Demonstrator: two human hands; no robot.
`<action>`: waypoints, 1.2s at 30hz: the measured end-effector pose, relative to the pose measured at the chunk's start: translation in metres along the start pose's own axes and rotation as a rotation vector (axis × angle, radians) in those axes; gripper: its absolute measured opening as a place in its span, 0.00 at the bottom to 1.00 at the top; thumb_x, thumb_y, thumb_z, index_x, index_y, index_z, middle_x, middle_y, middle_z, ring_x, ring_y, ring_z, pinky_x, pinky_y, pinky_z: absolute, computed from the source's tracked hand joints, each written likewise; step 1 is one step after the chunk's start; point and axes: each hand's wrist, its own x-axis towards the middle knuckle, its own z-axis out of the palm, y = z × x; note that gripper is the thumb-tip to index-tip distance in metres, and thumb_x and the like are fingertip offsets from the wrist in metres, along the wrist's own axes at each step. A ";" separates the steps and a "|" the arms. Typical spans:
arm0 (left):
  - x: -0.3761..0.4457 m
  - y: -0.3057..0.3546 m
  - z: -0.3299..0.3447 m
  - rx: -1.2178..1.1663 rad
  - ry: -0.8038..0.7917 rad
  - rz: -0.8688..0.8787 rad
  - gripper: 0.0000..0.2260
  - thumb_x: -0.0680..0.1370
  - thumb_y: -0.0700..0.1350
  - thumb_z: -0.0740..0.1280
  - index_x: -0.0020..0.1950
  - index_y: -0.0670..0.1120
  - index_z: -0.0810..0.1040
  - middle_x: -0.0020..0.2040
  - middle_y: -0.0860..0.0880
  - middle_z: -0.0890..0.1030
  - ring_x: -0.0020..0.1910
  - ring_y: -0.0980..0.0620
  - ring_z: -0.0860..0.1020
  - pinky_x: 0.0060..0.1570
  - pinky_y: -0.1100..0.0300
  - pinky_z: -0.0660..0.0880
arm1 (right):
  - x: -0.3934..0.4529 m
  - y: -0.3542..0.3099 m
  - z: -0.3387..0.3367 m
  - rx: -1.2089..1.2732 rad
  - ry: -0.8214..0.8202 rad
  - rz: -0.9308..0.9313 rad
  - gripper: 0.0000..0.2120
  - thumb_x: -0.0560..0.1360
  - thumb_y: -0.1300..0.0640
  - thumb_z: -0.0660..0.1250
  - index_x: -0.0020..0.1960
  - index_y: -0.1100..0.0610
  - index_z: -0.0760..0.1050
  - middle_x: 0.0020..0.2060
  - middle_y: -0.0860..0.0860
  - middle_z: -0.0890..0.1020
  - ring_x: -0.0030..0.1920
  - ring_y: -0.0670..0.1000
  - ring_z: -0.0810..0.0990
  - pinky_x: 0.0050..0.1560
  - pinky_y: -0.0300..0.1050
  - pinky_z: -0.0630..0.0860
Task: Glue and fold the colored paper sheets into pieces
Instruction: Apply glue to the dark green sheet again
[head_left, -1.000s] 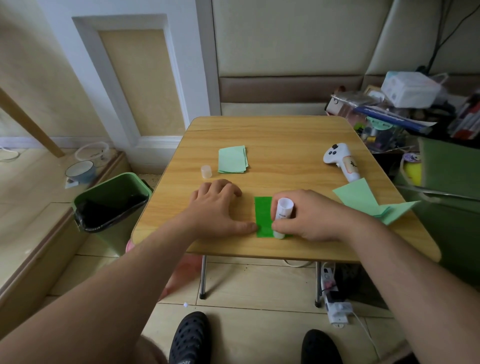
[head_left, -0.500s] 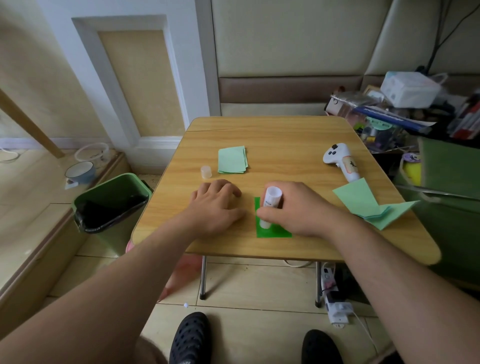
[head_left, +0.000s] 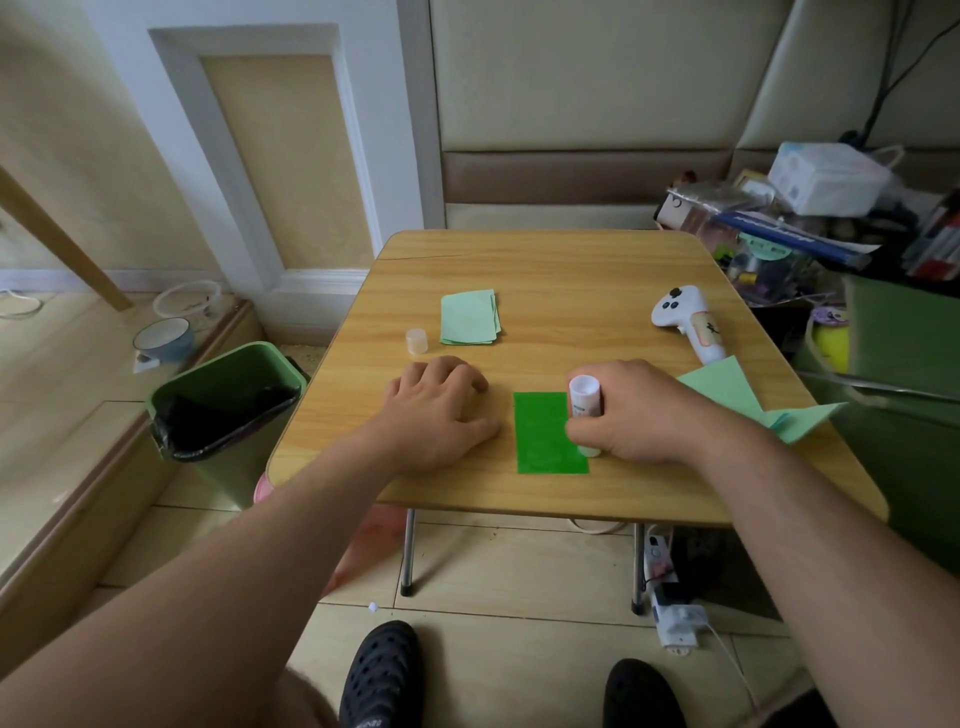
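A bright green paper strip (head_left: 543, 434) lies flat near the front edge of the wooden table (head_left: 571, 275). My right hand (head_left: 639, 410) grips a white glue stick (head_left: 584, 402), tip down at the strip's right edge. My left hand (head_left: 439, 410) rests flat on the table just left of the strip, thumb tip close to its edge, holding nothing. The glue stick's cap (head_left: 416, 341) stands behind my left hand. A stack of folded pale green papers (head_left: 469, 317) lies beside the cap. More pale green sheets (head_left: 748, 397) lie at the table's right edge.
A white game controller (head_left: 685, 319) lies at the table's right. A green bin (head_left: 226, 402) stands on the floor to the left. Cluttered boxes and bags (head_left: 810, 208) crowd the right side. A power strip (head_left: 665, 587) lies under the table, near my feet.
My right hand has carried the glue stick from the strip's left part across to its right edge, uncovering most of the strip. My left hand has drawn slightly away from the strip.
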 end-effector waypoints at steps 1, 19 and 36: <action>0.000 0.000 0.000 0.002 0.002 0.002 0.22 0.78 0.66 0.63 0.69 0.61 0.67 0.76 0.55 0.63 0.75 0.45 0.59 0.73 0.46 0.56 | 0.001 -0.002 0.001 0.013 0.025 -0.001 0.10 0.71 0.52 0.71 0.40 0.55 0.72 0.33 0.48 0.78 0.34 0.50 0.72 0.36 0.46 0.68; 0.000 0.000 0.002 0.016 0.018 0.013 0.22 0.78 0.67 0.63 0.69 0.60 0.67 0.76 0.55 0.63 0.75 0.45 0.59 0.73 0.46 0.56 | -0.003 -0.004 0.002 0.021 -0.018 -0.018 0.09 0.71 0.54 0.72 0.39 0.55 0.73 0.33 0.50 0.79 0.35 0.50 0.72 0.36 0.46 0.68; 0.000 -0.001 0.003 0.009 0.032 0.011 0.22 0.78 0.66 0.62 0.69 0.60 0.67 0.75 0.55 0.64 0.74 0.45 0.59 0.72 0.46 0.57 | -0.001 -0.037 0.031 0.126 -0.015 -0.100 0.08 0.73 0.48 0.72 0.41 0.51 0.77 0.35 0.46 0.81 0.36 0.46 0.77 0.38 0.46 0.73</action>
